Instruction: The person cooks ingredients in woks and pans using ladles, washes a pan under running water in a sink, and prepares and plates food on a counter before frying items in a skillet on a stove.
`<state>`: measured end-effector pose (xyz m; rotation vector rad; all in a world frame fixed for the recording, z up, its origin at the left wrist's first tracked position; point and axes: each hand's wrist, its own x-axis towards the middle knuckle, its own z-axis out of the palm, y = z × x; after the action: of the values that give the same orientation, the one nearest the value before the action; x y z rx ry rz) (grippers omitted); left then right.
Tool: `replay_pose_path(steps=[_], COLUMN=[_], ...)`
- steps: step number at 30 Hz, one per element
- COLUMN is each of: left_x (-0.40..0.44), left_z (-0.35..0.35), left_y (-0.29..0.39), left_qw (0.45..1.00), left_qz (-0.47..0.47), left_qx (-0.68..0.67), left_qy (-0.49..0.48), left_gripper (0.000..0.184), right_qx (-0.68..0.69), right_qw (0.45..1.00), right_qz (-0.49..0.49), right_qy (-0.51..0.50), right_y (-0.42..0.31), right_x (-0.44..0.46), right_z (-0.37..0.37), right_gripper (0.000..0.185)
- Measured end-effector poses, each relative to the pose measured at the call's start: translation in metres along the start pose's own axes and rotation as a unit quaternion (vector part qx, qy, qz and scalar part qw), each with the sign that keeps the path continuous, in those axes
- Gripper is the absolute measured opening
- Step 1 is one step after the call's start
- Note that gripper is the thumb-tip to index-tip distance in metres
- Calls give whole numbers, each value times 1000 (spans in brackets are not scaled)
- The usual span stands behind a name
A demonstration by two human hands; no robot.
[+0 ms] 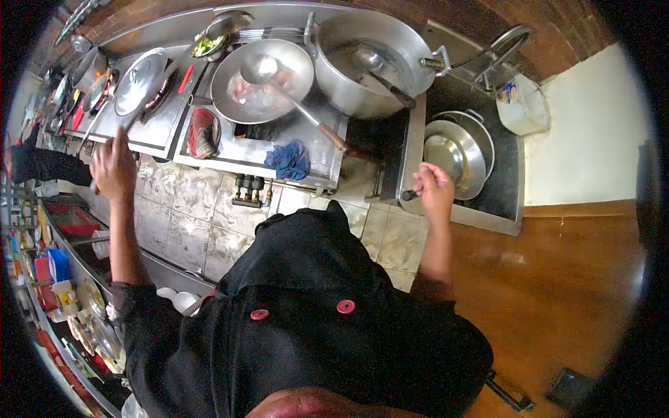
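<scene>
My left hand (115, 168) is closed round the handle of a long metal utensil (155, 99). The shaft slants up over the stove beside a silver lid (141, 82); its far end is blurred. My right hand (435, 188) is curled in front of the sink, with a short dark handle tip (410, 195) showing at its fingers. What that handle belongs to cannot be made out. Behind this hand, pans (474, 157) sit in the sink. Between my hands, a wok (233, 73) holds cloudy liquid and pale pieces, with a ladle (296, 104) resting in it.
A large stockpot (327, 76) with a ladle inside stands behind the wok's right side. A blue cloth (288, 160) and a red cloth (203, 132) lie on the stove front. Another person's dark sleeve (49, 165) is at far left. Shelves with plates (90, 296) run lower left.
</scene>
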<state>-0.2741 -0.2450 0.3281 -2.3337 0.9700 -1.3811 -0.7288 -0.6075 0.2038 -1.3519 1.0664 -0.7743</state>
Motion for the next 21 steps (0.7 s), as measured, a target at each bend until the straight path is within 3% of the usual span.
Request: replay_pose_path(steps=[8,11,21], left_x=[-50,-62,-99], left_z=[-8,-6,41], left_y=[22,22,-5], left_qw=[998,994,992], left_qz=[30,2,-30], left_qx=[-42,-46,-103], left_qy=[-35,-99,-71], left_gripper=[28,28,29], right_qx=[-59,-67,-52], right_qw=[994,992,998], right_qz=[38,19,-8], right_qy=[-82,-104,-34], right_y=[15,15,1], right_x=[10,12,-16], right_z=[20,34,93], right_gripper=[19,20,19])
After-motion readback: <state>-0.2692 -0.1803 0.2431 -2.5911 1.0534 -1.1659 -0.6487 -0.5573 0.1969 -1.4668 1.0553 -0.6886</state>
